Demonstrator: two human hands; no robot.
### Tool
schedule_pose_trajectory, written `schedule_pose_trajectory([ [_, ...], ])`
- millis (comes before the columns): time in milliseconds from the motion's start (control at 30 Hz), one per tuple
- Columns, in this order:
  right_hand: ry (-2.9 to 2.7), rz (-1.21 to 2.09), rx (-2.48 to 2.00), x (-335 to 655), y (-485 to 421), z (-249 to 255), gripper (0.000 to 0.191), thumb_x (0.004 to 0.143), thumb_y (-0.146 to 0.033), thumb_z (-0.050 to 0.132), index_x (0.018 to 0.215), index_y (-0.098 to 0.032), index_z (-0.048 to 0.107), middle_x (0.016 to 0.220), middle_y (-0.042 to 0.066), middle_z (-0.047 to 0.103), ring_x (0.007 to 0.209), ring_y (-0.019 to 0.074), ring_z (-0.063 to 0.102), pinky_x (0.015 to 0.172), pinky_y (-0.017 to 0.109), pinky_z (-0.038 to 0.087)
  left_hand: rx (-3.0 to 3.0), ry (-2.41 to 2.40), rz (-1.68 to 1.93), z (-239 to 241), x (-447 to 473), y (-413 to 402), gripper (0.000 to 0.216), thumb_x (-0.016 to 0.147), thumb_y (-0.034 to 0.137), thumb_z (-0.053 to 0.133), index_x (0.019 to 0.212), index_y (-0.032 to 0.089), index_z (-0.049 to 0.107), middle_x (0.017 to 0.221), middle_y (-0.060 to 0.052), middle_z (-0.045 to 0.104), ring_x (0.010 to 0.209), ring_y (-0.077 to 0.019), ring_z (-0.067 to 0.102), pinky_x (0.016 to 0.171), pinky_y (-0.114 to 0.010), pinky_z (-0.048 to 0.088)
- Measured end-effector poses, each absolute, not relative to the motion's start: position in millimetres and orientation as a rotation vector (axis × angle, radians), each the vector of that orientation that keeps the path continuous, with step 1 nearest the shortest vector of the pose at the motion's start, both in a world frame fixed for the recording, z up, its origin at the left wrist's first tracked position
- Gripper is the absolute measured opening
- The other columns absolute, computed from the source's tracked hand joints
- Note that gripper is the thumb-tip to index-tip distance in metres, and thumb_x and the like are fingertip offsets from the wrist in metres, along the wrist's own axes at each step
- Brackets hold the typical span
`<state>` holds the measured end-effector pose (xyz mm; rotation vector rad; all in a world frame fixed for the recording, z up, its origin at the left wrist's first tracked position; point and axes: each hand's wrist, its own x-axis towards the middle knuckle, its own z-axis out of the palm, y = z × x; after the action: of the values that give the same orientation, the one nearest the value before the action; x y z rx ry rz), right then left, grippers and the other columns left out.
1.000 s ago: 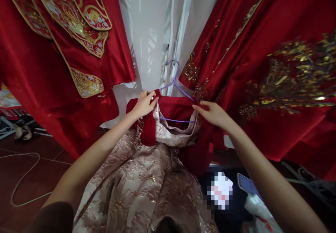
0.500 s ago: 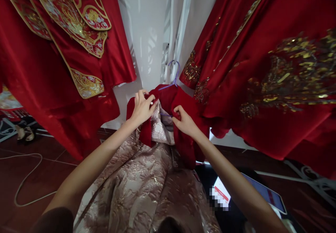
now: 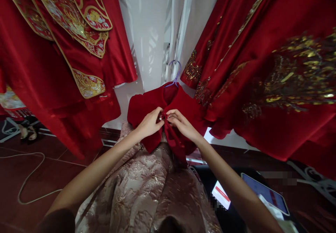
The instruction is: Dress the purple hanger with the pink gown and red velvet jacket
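Note:
A red short jacket (image 3: 148,105) hangs on a purple hanger (image 3: 176,79) straight in front of me. Its two front edges meet at the middle, below the collar. My left hand (image 3: 151,122) pinches the left front edge, and my right hand (image 3: 182,122) grips the right one close beside it. The fingertips nearly touch, and whatever fastening lies between them is too small to make out. Under the jacket a shiny pinkish-gold brocade fabric (image 3: 136,187) spreads down toward me.
Red embroidered gowns hang at the left (image 3: 78,121) and right (image 3: 262,131). A white wall (image 3: 147,26) stands behind. Lower right, a tablet (image 3: 265,192) and a lit white-and-red screen (image 3: 221,194) lie on a dark surface. A cable (image 3: 28,180) and black shoes (image 3: 27,133) are at left.
Both hands have come together at the middle, drawing the jacket's front edges with them. The brocade and the gap that showed between the edges are now mostly covered.

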<state>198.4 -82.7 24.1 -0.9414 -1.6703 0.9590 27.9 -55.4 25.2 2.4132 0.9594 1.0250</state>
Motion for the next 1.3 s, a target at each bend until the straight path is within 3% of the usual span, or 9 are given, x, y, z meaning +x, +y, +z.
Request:
schedule_pose_trajectory([
  [167, -1.607, 0.975, -0.882, 199.0, -82.0, 13.4, 0.023, 0.079, -0.037, 0.057, 0.097, -0.025, 0.052, 0.093, 0.003, 0.057, 0.087, 0.0163, 0.058, 0.074, 0.033, 0.053, 1.976, 0.977, 1.225, 7.0, 17.9, -52.8, 0.031, 0.076, 0.029, 0.062, 0.105, 0.020, 0.053, 0.077, -0.001, 0.068, 0.071, -0.0140, 0.065, 0.067, -0.024, 0.050],
  [300, -1.632, 0.889, -0.903, 196.4, -76.6, 8.3, 0.026, 0.076, -0.040, 0.063, 0.095, -0.024, 0.054, 0.091, 0.003, 0.060, 0.083, 0.0159, 0.059, 0.069, 0.032, 0.056, 1.810, 1.003, 1.241, 0.3, 15.3, -51.8, 0.029, 0.071, 0.038, 0.068, 0.087, 0.018, 0.054, 0.073, -0.002, 0.069, 0.069, -0.0155, 0.067, 0.061, -0.023, 0.050],
  [367, -1.647, 0.867, -0.913, 195.8, -75.6, 8.2, 0.027, 0.076, -0.041, 0.063, 0.096, -0.024, 0.056, 0.092, 0.003, 0.061, 0.083, 0.0156, 0.060, 0.069, 0.031, 0.057, 1.885, 0.998, 1.191, 2.3, 14.2, -52.6, 0.022, 0.075, 0.036, 0.063, 0.080, 0.017, 0.055, 0.073, -0.003, 0.069, 0.069, -0.0152, 0.067, 0.060, -0.022, 0.049],
  [500, -1.719, 0.786, -0.937, 195.1, -77.2, 10.4, 0.025, 0.079, -0.040, 0.061, 0.097, -0.023, 0.057, 0.092, 0.004, 0.062, 0.083, 0.0166, 0.061, 0.071, 0.033, 0.056, 2.244, 0.981, 1.084, 15.9, 12.5, -59.9, 0.009, 0.083, 0.025, 0.051, 0.087, 0.020, 0.056, 0.080, -0.001, 0.069, 0.070, -0.0141, 0.066, 0.063, -0.023, 0.047],
  [633, -1.740, 0.690, -0.973, 194.7, -79.6, 12.1, 0.023, 0.080, -0.039, 0.059, 0.097, -0.023, 0.057, 0.092, 0.005, 0.064, 0.084, 0.0173, 0.062, 0.072, 0.032, 0.055, 2.498, 0.989, 1.015, 29.1, 12.2, -67.8, 0.011, 0.084, 0.024, 0.048, 0.090, 0.020, 0.056, 0.084, -0.003, 0.068, 0.071, -0.0154, 0.065, 0.065, -0.025, 0.047],
  [867, -1.717, 0.681, -0.995, 196.6, -79.6, 11.7, 0.024, 0.079, -0.040, 0.060, 0.095, -0.023, 0.058, 0.090, 0.004, 0.064, 0.083, 0.0176, 0.062, 0.070, 0.033, 0.056, 2.540, 0.947, 1.025, 34.0, 12.6, -67.6, 0.025, 0.089, 0.040, 0.044, 0.089, 0.020, 0.059, 0.082, -0.002, 0.068, 0.070, -0.0147, 0.064, 0.064, -0.025, 0.046],
  [1300, -1.765, 0.688, -0.990, 199.6, -84.2, 17.1, 0.023, 0.077, -0.036, 0.062, 0.094, -0.023, 0.054, 0.096, 0.005, 0.062, 0.086, 0.0176, 0.062, 0.070, 0.031, 0.055, 2.600, 0.870, 0.925, 32.8, 11.1, -64.0, 0.012, 0.085, 0.024, 0.047, 0.089, 0.019, 0.057, 0.078, -0.002, 0.066, 0.068, -0.0134, 0.063, 0.064, -0.024, 0.046],
])
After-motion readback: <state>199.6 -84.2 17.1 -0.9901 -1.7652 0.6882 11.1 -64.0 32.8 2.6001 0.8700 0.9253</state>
